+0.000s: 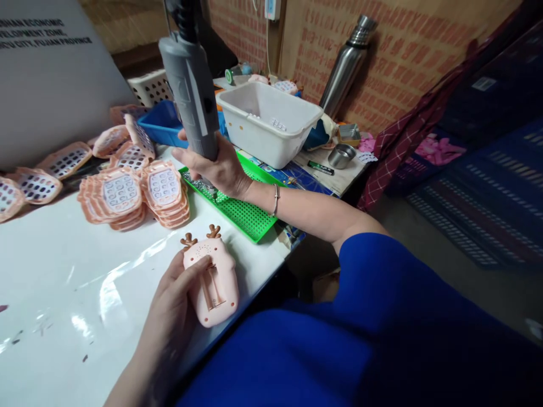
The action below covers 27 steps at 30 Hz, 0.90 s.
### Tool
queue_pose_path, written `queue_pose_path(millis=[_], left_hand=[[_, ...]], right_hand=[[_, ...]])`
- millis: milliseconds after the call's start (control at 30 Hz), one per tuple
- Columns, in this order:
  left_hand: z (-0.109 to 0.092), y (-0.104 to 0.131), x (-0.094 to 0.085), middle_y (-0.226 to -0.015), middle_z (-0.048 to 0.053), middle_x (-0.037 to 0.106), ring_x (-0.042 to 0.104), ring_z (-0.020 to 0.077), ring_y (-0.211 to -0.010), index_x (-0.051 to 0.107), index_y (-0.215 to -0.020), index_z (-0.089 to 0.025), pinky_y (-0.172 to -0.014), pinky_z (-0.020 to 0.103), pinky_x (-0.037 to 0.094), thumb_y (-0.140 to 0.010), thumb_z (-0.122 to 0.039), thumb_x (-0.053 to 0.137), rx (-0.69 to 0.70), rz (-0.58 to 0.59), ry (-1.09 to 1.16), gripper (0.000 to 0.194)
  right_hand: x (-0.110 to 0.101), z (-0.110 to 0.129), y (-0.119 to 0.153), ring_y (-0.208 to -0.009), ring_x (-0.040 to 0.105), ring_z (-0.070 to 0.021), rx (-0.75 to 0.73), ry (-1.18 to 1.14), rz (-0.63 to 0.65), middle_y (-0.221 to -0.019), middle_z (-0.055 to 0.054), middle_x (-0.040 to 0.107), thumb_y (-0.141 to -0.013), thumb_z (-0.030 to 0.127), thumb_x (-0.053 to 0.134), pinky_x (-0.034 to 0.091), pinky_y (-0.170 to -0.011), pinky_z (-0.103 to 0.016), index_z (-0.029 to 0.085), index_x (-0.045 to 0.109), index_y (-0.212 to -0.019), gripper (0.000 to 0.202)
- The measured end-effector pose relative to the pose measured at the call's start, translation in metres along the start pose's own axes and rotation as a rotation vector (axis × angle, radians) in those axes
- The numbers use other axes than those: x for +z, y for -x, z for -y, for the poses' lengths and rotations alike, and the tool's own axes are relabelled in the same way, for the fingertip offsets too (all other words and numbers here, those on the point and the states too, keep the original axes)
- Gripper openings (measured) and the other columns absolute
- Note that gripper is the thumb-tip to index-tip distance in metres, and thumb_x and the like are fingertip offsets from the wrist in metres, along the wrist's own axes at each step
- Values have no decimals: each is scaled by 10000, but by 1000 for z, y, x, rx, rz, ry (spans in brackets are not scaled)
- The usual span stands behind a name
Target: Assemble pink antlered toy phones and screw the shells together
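Left hand (172,305) closed on pink deer-shaped toy shell (211,282), pinned flat to table | right hand (220,169) wrapped around electric screwdriver (190,85), tip above green screw tray (246,215) | shell likely light, rigid, slippery; hold by edges, not the antlers.

A single head-worn view looks forward and down from above the person's chest, tilted so the white table (63,294) rises toward 10 o'clock. It sits close: the left hand (173,299) lies near 7 o'clock, the right hand (216,169) just above centre toward 11. The brick-patterned wall (403,51) fills 1 o'clock, the floor (466,282) 4 o'clock. There is no second view to share any part of the scene.
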State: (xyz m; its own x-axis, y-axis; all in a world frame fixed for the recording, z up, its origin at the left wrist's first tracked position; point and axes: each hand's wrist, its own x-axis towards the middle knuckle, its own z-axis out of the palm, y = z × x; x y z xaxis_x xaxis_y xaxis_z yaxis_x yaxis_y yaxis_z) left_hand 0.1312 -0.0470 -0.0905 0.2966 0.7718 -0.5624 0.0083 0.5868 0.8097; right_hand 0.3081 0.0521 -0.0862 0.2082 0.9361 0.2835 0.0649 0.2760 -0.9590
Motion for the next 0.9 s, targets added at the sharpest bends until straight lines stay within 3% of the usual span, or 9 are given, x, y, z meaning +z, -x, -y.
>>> queue_pose_path(millis=[167,333,433,567,667,900], left_hand=[[0,1,2,-800,15,707,636,139,-625,668,-958,-172,-537,198,518,-508,-361,903,25,-16,56,541],[5,-4,-5,-798,18,707,651,150,-640,663,-1002,-170,-561,204,513,-565,-350,885,41,43,41,522],[6,-3,-2,-824,30,716,663,166,-657,645,-1033,-160,-602,239,535,-586,-336,862,57,47,57,527],[3,0,4,-827,38,715,665,182,-658,620,-1021,-151,-603,272,538,-570,-315,841,52,45,92,528],[3,0,4,-834,38,715,665,182,-666,618,-1013,-153,-595,267,527,-583,-301,828,63,69,103,501],[12,-6,1,-902,56,724,706,246,-861,631,-1025,-167,-789,348,566,-640,-273,795,137,123,173,431]], right_hand=[[1,1,2,-590,451,-58,-179,-195,-50,-639,105,469,-685,624,755,449,-578,-224,222,458,-893,542],[2,20,-3,-535,400,-27,-65,-165,-78,-560,144,416,-705,627,737,402,-547,-194,208,455,-895,540],[3,40,2,-509,403,-42,-84,-186,-101,-561,134,431,-723,599,730,416,-538,-204,219,484,-930,497],[10,68,32,-525,460,-73,-200,-341,-10,-650,89,468,-720,509,738,454,-531,-232,233,550,-961,411],[20,82,58,-504,475,-77,-178,-437,111,-591,107,478,-734,441,759,434,-497,-233,224,532,-944,378],[31,79,74,-507,448,-93,-38,-394,260,-550,98,437,-718,366,791,436,-519,-261,197,566,-928,351]])
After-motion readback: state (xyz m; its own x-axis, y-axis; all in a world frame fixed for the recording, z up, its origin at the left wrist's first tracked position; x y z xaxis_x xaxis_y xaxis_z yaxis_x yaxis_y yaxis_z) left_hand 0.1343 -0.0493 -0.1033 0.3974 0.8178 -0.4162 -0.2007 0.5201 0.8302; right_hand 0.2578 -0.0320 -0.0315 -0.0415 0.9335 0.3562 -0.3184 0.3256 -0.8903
